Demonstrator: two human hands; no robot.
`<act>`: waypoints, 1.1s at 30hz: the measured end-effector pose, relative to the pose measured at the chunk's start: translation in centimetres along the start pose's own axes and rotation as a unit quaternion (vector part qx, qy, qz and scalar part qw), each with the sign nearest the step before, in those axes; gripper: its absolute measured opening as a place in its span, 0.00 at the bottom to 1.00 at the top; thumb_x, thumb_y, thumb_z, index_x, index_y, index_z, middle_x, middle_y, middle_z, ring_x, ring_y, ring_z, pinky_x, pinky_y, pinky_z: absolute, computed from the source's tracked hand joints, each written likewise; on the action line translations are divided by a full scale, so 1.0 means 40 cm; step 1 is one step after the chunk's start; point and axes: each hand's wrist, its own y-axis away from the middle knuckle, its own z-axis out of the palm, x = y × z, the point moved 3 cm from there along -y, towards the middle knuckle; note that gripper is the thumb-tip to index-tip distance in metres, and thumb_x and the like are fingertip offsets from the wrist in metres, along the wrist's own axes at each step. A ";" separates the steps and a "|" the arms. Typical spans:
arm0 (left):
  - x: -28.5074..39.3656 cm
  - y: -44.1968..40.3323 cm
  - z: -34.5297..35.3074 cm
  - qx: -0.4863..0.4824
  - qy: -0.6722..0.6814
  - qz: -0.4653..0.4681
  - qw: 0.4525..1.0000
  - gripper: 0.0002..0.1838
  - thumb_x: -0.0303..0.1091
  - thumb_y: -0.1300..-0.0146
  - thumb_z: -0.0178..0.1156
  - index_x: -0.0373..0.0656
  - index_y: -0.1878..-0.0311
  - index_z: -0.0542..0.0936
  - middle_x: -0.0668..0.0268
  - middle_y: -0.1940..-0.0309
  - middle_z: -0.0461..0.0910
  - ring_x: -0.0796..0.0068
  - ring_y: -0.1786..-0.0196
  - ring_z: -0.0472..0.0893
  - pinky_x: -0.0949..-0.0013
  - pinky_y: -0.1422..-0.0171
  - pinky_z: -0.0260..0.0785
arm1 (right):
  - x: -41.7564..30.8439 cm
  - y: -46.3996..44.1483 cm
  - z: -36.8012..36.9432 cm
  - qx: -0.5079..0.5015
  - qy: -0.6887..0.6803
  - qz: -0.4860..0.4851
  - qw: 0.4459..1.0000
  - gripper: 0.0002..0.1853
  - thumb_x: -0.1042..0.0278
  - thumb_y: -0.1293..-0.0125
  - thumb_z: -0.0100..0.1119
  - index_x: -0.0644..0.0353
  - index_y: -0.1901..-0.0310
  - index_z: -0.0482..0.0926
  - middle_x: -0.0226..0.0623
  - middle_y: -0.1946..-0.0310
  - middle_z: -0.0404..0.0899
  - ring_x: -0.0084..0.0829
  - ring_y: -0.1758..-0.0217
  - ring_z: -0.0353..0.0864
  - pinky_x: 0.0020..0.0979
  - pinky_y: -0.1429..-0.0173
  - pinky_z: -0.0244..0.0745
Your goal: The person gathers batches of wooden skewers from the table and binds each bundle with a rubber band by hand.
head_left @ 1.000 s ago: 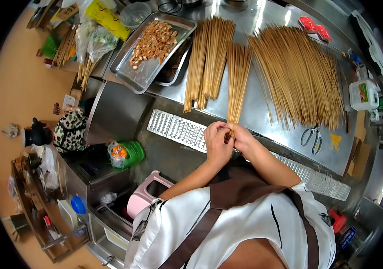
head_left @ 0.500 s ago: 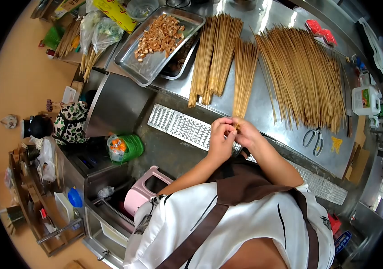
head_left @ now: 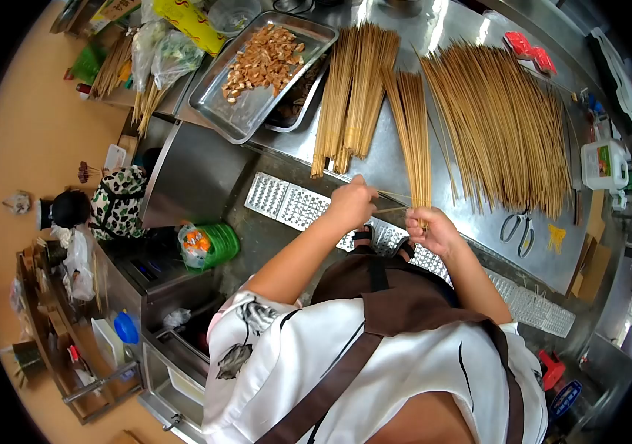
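My right hand (head_left: 436, 232) is closed around the near end of a bundle of bamboo skewers (head_left: 413, 148), whose far ends fan out on the steel table. To its left, my left hand (head_left: 353, 204) pinches a thin rubber band (head_left: 391, 210). Two strands of the band stretch taut from those fingers to the bundle's near end. Further left on the table lie thicker skewer bundles (head_left: 359, 89). A wide spread of loose skewers (head_left: 497, 126) covers the right side.
A metal tray (head_left: 238, 122) of chopped brown pieces overlaps another tray. Scissors (head_left: 517, 235) and yellow rubber bands (head_left: 555, 238) lie at the table's right. Perforated metal strips (head_left: 301, 214) run below the table edge. Another person (head_left: 117, 200) is at far left.
My hands were together at the bundle's near end; now the left has pulled away leftward, stretching the band. The bundle's near end has shifted right and toward me.
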 end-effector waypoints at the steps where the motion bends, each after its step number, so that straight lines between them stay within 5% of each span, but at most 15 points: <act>1: -0.014 -0.013 0.029 -0.073 -0.059 -0.043 0.995 0.16 0.40 0.51 0.66 0.43 0.60 0.80 0.61 0.65 0.76 0.66 0.62 0.77 0.67 0.61 0.68 | -0.009 0.003 0.003 0.043 0.077 -0.023 0.996 0.04 0.70 0.42 0.51 0.61 0.68 0.70 0.26 0.82 0.64 0.17 0.82 0.60 0.19 0.81 0.54; 2: -0.020 -0.029 0.064 -0.162 0.110 -0.093 0.976 0.19 0.39 0.51 0.67 0.42 0.57 0.79 0.64 0.64 0.76 0.71 0.61 0.76 0.71 0.61 0.68 | -0.003 -0.009 -0.013 0.060 0.104 -0.033 0.992 0.07 0.70 0.43 0.50 0.63 0.64 0.72 0.26 0.81 0.64 0.17 0.82 0.61 0.20 0.80 0.54; 4: 0.026 -0.036 0.076 -0.273 0.417 -0.198 0.844 0.25 0.43 0.48 0.66 0.39 0.50 0.74 0.70 0.63 0.75 0.80 0.60 0.73 0.76 0.61 0.68 | 0.007 -0.026 -0.030 0.036 0.043 -0.032 0.998 0.07 0.70 0.43 0.49 0.64 0.64 0.72 0.27 0.82 0.65 0.19 0.83 0.62 0.20 0.81 0.55; 6: 0.050 -0.041 0.123 -0.290 0.541 -0.217 0.759 0.26 0.47 0.46 0.63 0.41 0.48 0.73 0.67 0.61 0.76 0.78 0.59 0.75 0.75 0.59 0.70 | 0.019 -0.031 -0.027 0.007 -0.069 -0.022 0.997 0.10 0.70 0.44 0.48 0.66 0.63 0.72 0.29 0.84 0.65 0.22 0.84 0.63 0.21 0.81 0.57; 10: 0.084 -0.065 0.188 -0.305 0.721 -0.180 0.596 0.25 0.45 0.43 0.61 0.41 0.46 0.71 0.65 0.59 0.76 0.76 0.57 0.76 0.69 0.56 0.72 | 0.026 -0.036 -0.060 -0.083 -0.075 -0.037 0.993 0.15 0.64 0.42 0.46 0.67 0.59 0.72 0.36 0.82 0.70 0.28 0.83 0.67 0.26 0.78 0.63; 15: 0.088 -0.126 0.246 -0.276 0.703 -0.208 0.621 0.20 0.36 0.44 0.61 0.35 0.51 0.74 0.61 0.56 0.76 0.68 0.48 0.75 0.62 0.47 0.70 | 0.028 0.058 0.003 -0.152 0.007 -0.023 0.988 0.17 0.61 0.39 0.46 0.68 0.59 0.72 0.40 0.74 0.75 0.32 0.71 0.75 0.30 0.63 0.70; 18: 0.086 -0.140 0.215 -0.187 0.780 -0.239 0.547 0.12 0.29 0.47 0.59 0.35 0.59 0.75 0.61 0.56 0.77 0.68 0.48 0.75 0.61 0.46 0.70 | 0.040 0.136 0.003 -0.137 0.144 -0.053 0.979 0.13 0.64 0.41 0.51 0.65 0.61 0.73 0.39 0.61 0.74 0.31 0.60 0.75 0.31 0.56 0.70; 20: 0.075 -0.130 0.217 -0.204 0.765 -0.251 0.556 0.12 0.29 0.47 0.59 0.35 0.59 0.75 0.61 0.56 0.77 0.67 0.50 0.76 0.61 0.48 0.71 | 0.016 0.191 -0.024 -0.013 0.351 -0.176 0.920 0.07 0.68 0.45 0.54 0.61 0.65 0.74 0.38 0.51 0.69 0.32 0.52 0.72 0.33 0.48 0.67; 21: 0.070 -0.123 0.219 -0.224 0.750 -0.264 0.564 0.12 0.28 0.47 0.59 0.35 0.59 0.75 0.61 0.57 0.77 0.67 0.51 0.77 0.60 0.49 0.72 | 0.020 0.183 -0.096 0.043 0.447 -0.291 0.845 0.03 0.70 0.45 0.54 0.59 0.71 0.73 0.36 0.46 0.64 0.34 0.50 0.70 0.33 0.44 0.63; 23: 0.063 -0.111 0.213 -0.276 0.740 -0.256 0.557 0.13 0.26 0.48 0.59 0.35 0.58 0.74 0.61 0.59 0.78 0.67 0.56 0.79 0.60 0.52 0.73 | -0.022 0.193 -0.123 0.116 0.358 -0.446 0.812 0.05 0.72 0.44 0.51 0.61 0.75 0.70 0.39 0.56 0.69 0.34 0.54 0.71 0.32 0.44 0.60; 27: 0.080 -0.103 0.197 -0.336 0.671 -0.279 0.598 0.15 0.23 0.49 0.61 0.35 0.57 0.72 0.59 0.62 0.78 0.66 0.61 0.80 0.62 0.56 0.75 | -0.087 0.179 -0.050 0.007 0.189 -0.422 0.887 0.07 0.72 0.42 0.48 0.61 0.76 0.68 0.37 0.68 0.70 0.31 0.63 0.71 0.29 0.52 0.64; 29: 0.093 -0.112 0.164 -0.292 0.685 -0.214 0.632 0.17 0.20 0.51 0.61 0.37 0.57 0.70 0.60 0.66 0.77 0.66 0.62 0.80 0.62 0.57 0.75 | -0.087 0.150 -0.050 0.026 0.248 -0.342 0.906 0.08 0.71 0.39 0.46 0.61 0.75 0.66 0.33 0.75 0.67 0.26 0.71 0.69 0.26 0.61 0.65; 30: 0.097 -0.109 0.153 -0.292 0.684 -0.212 0.634 0.17 0.20 0.51 0.61 0.37 0.57 0.70 0.60 0.66 0.77 0.66 0.62 0.80 0.62 0.57 0.75 | -0.099 0.157 -0.043 0.070 0.344 -0.343 0.871 0.05 0.73 0.38 0.45 0.62 0.70 0.69 0.28 0.75 0.67 0.22 0.76 0.65 0.23 0.69 0.62; 33: 0.099 -0.097 0.124 -0.285 0.692 -0.182 0.638 0.19 0.18 0.53 0.61 0.39 0.57 0.68 0.62 0.67 0.75 0.67 0.63 0.79 0.62 0.56 0.75 | -0.136 0.201 0.018 0.066 0.461 -0.316 0.827 0.05 0.77 0.41 0.47 0.64 0.65 0.73 0.29 0.75 0.66 0.22 0.76 0.64 0.23 0.70 0.61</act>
